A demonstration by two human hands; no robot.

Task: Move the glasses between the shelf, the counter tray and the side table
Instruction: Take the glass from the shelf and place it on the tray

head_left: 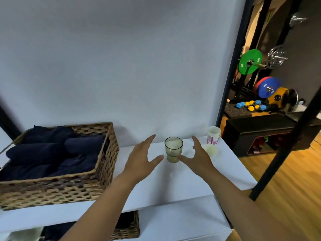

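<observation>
One clear, faintly green-tinted glass stands upright on the white shelf, near its back edge and close to the pale wall. The left hand and the right hand flank it, both with fingers spread and relaxed, gripping nothing. The left thumb tip points at the glass's lower part with a small gap between them; the right thumb tip lies at the base of the glass, and whether it touches cannot be told. To the right of the glass, partly hidden behind the right hand, sits a second pale glass, blurred, with a white paper cup with pink markings upright just behind it near the shelf's back right corner. On the left part of the shelf rests a wicker basket filled with dark blue folded cloths. A second wicker basket shows on the level below. Past the shelf's right end lie a wooden floor, a black box, coloured weight plates and small blue and yellow dumbbells.
</observation>
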